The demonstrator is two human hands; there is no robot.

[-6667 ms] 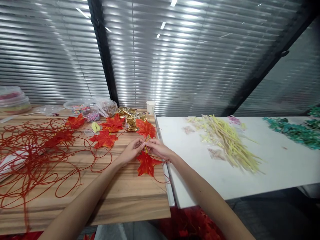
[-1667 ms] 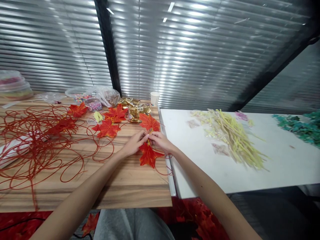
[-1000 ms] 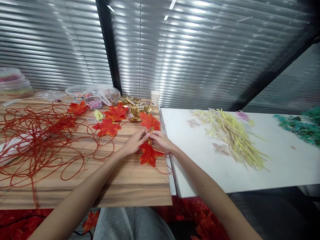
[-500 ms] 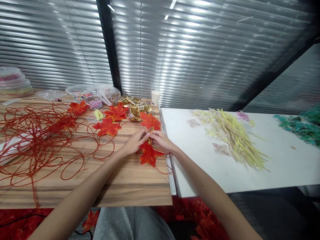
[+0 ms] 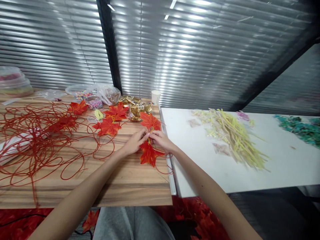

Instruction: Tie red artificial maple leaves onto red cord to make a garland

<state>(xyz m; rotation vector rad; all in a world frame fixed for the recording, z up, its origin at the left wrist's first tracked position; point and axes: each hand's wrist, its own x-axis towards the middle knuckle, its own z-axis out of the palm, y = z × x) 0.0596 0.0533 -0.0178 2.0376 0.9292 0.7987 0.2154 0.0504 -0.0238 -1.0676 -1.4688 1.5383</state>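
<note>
My left hand (image 5: pixel 135 141) and my right hand (image 5: pixel 161 139) meet over the right end of the wooden table, fingertips pinched together. Between them are the yellow stems of artificial maple leaves. One red-orange maple leaf (image 5: pixel 150 121) points away beyond my fingers, and another maple leaf (image 5: pixel 149 154) hangs toward me below them. A thin red cord (image 5: pixel 163 173) loops out beside my right hand. Just how the cord and stems cross is hidden by my fingers. More maple leaves (image 5: pixel 108 127) lie left of my hands.
A large tangle of red cord (image 5: pixel 32 143) covers the wooden table's left side. Gold packets (image 5: pixel 140 109), a paper cup (image 5: pixel 156 97) and a plastic bag (image 5: pixel 108 94) stand at the back. Yellow stems (image 5: pixel 235 136) and green foliage (image 5: pixel 301 130) lie on the white table (image 5: pixel 200 173).
</note>
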